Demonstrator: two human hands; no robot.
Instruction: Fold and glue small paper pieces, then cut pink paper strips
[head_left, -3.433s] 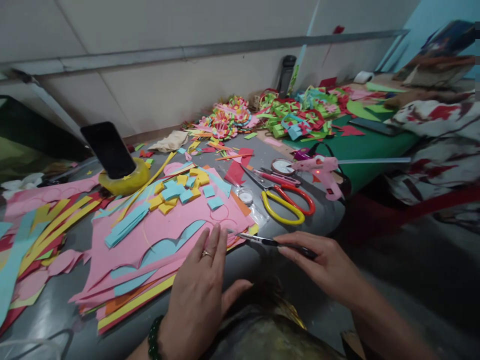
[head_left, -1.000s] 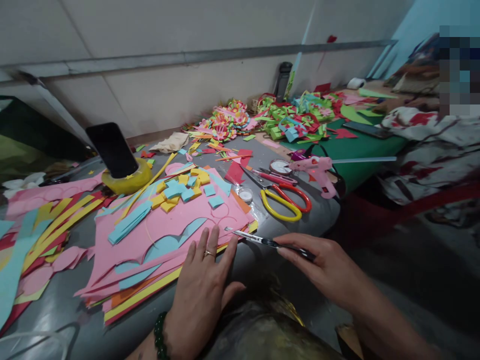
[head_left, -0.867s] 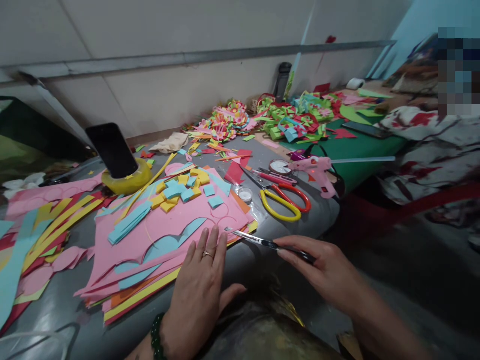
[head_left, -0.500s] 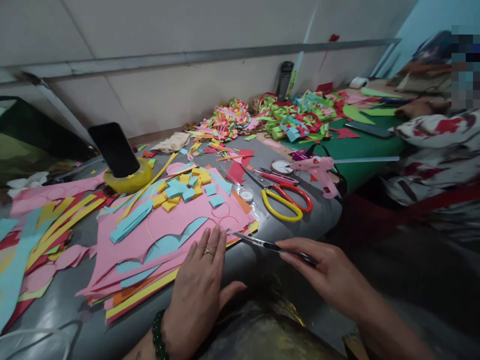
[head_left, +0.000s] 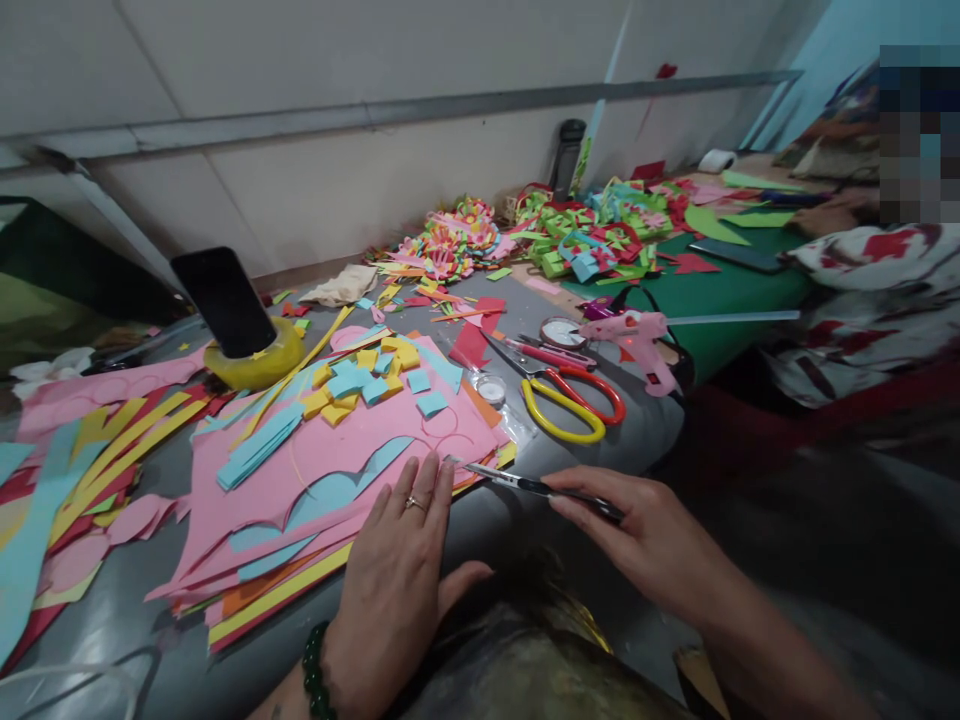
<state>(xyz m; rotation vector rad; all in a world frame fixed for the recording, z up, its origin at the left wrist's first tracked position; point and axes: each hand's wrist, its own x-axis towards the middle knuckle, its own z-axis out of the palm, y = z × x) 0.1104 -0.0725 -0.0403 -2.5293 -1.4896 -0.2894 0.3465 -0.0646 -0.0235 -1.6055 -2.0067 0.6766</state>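
My left hand (head_left: 401, 560) lies flat, fingers stretched out, on the front edge of a stack of coloured craft sheets. The top sheet is pink (head_left: 262, 450), with scalloped cut-outs that show a blue sheet (head_left: 360, 480) beneath. Between thumb and fingers, my right hand (head_left: 637, 525) grips a slim craft knife (head_left: 525, 485). Its blade points left and its tip is at the pink sheet, just right of my left fingertips. Pencilled circles mark the pink sheet there. Small yellow and blue squares (head_left: 360, 380) and a pile of blue strips (head_left: 262, 447) lie on the stack.
Scissors (head_left: 570, 405) with red and yellow handles and a pink glue gun (head_left: 634, 345) lie to the right. A phone (head_left: 225, 300) stands in a yellow tape roll (head_left: 255, 358). Paper scraps and finished pieces (head_left: 457, 240) heap along the wall. Another person's patterned sleeve (head_left: 877, 260) is at right.
The craft knife and my right hand have shifted slightly left, bringing the tip nearer my left fingertips. My left hand stays flat in place.
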